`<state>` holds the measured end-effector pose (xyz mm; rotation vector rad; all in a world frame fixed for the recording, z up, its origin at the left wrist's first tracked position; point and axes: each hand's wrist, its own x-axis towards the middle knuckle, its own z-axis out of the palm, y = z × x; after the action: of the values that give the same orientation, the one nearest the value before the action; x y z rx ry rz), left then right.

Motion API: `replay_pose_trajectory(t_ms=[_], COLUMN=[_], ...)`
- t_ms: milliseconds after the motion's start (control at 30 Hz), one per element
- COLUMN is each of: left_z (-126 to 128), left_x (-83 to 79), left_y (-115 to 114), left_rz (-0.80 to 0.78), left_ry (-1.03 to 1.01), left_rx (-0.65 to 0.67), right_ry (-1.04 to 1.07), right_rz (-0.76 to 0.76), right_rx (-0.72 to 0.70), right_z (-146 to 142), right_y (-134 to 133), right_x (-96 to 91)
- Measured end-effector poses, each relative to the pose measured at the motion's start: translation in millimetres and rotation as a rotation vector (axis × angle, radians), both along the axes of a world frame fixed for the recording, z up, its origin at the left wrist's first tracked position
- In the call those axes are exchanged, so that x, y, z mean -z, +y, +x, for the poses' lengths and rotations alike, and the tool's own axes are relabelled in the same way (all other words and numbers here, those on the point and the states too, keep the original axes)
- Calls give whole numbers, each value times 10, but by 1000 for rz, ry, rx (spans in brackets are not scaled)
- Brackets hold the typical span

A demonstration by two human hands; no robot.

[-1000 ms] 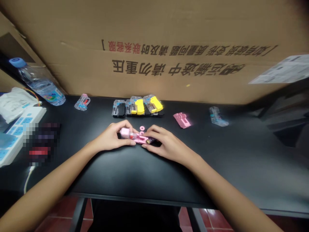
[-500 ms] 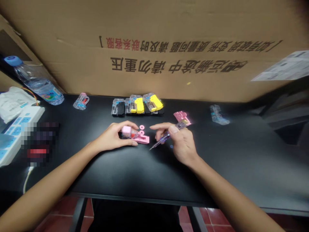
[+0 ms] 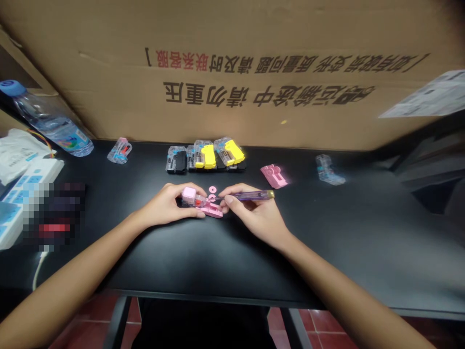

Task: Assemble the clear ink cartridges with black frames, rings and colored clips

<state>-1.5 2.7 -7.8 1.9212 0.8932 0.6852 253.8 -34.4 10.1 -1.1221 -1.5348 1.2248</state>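
1. On the black desk (image 3: 203,261), low support is best used.
2. By the left hand (image 3: 172,203), the pink assembly (image 3: 211,210) is gripped between thumb and fingers; it should be steadied.
3. By the right hand (image 3: 256,213), the screwdriver (image 3: 254,195) is pinched; light pressure is advised.
4. Beside the assembly, the pink rings (image 3: 212,189) should not be knocked.

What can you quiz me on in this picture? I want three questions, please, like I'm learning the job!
1. True or false: the right hand holds a slim tool.

2. Pick one. The left hand is holding:
A) a bottle
B) a power strip
C) a pink-and-clear part

3. Fill in the blank: the two small rings lying near the hands are coloured ____.

Key: 1. True. 2. C. 3. Pink.
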Motion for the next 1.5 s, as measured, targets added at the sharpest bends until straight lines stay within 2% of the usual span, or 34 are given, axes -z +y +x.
replay_pose_trajectory(t_ms=[533, 767, 1000, 1500], left_z=[1, -12, -10, 2], left_x=[-4, 0, 1, -19], left_y=[3, 2, 4, 0], left_rz=[-32, -25, -18, -23], left_ry=[-3, 23, 19, 19], left_rx=[16, 16, 18, 13], right_ry=[28, -62, -17, -137], right_rz=[2, 24, 20, 135], right_rx=[29, 23, 28, 39], right_z=[-30, 5, 5, -4], right_y=[4, 20, 15, 20], right_x=[-14, 15, 37, 88])
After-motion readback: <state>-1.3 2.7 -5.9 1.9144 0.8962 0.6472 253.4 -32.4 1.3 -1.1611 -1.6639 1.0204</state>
